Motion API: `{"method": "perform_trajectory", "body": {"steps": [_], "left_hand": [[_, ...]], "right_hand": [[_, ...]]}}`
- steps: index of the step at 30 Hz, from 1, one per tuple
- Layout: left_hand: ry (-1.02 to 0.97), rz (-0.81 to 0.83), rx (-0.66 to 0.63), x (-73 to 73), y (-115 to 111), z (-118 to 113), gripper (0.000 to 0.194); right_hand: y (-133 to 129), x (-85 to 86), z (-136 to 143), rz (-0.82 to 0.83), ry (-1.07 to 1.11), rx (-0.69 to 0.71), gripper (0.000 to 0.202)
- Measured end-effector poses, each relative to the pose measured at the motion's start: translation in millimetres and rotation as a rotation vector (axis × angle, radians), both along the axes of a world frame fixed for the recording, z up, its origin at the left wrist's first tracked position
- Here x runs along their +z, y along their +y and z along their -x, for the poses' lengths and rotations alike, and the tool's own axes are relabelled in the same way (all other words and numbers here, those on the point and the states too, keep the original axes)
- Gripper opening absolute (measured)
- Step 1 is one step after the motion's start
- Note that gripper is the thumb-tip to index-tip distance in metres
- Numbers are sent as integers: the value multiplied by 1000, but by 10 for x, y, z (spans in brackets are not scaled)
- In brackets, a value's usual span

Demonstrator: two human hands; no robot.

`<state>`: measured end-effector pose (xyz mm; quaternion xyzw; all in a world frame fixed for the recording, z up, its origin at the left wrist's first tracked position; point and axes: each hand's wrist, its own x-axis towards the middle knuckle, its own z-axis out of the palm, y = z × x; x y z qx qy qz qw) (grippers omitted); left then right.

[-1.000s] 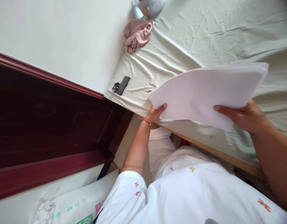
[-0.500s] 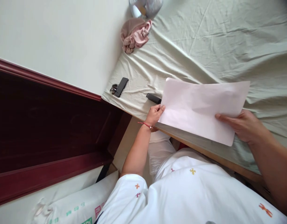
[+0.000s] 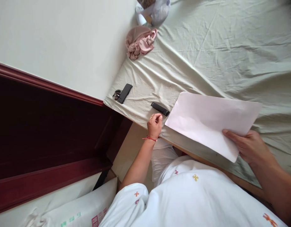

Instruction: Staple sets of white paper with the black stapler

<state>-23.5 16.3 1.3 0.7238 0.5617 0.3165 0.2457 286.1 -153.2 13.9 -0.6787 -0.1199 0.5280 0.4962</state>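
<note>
My right hand (image 3: 250,143) grips white paper (image 3: 209,118) at its near right part, thumb on top and the other fingers hidden underneath. Whether it is one sheet or a thin stack I cannot tell. The paper is tilted over the bed-like surface's near edge. My left hand (image 3: 155,124), with a red string at the wrist, is off the paper, just left of its corner. Its fingers are curled in with nothing visible in them. Just beyond the left hand lies a slim black object that looks like a stapler (image 3: 160,108).
A pale green sheet (image 3: 230,63) covers the surface, wrinkled in places. At its left corner lie a black flat case (image 3: 125,93) and a small bunch of keys (image 3: 116,94). Pink cloth (image 3: 140,44) and a plastic bag (image 3: 159,12) sit by the wall. Dark red wooden furniture (image 3: 53,126) stands left.
My left hand has let go of the paper's left edge and curled its fingers. The paper, held by my right hand alone, is lower in view and further from the left hand.
</note>
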Motion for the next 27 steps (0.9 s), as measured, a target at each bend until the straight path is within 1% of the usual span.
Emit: {"method": "perform_trajectory", "body": {"steps": [2,6,8,12,14,16,19,21,24,27], "left_hand": [[41,-84,12,-3,-20,40,31],[108,-206,-60,-39,-37,109,40],[132,-214,-85,-68,-32,134,47],[124,-174,-114,-130,-9,127,57],[133,-172,-143,-166,3,99,58],[173,-190,-176,-206,14,77,56],[265,-246,-214,-266,29,80,53],[297,-283,-233,-293,36,95,53],[295,-319,-242,-311,35,106,56],[293,-336,-219,-314,22,101,56]], "right_hand": [[-1,-25,37,16,-2,-24,18],[0,-56,105,35,-12,-59,17],[11,-46,120,30,-36,-49,17],[86,27,139,32,-92,-43,18],[138,50,158,41,-94,-50,19],[176,35,187,51,-91,-75,21],[185,-51,245,62,-77,-143,28],[159,-114,286,65,-56,-159,31],[105,-166,335,77,-29,-151,34],[82,-163,361,85,-52,-167,33]]}}
